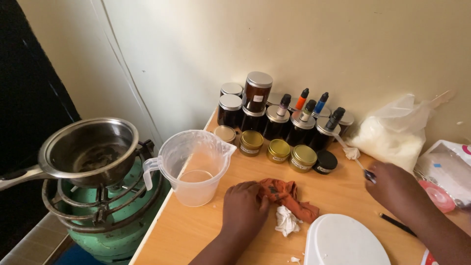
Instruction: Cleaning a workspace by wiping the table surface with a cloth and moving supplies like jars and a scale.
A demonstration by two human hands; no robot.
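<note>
A clear plastic measuring jug [195,166] is set at the wooden table's [338,194] left edge. Dark glass jars with metal lids [255,105] are grouped at the back edge, round gold tins [278,150] before them. An orange crumpled cloth [289,196] is laid mid-table, under the left hand [244,208]. A steel saucepan [88,152] is placed on the green gas burner [108,216], left of the table.
</note>
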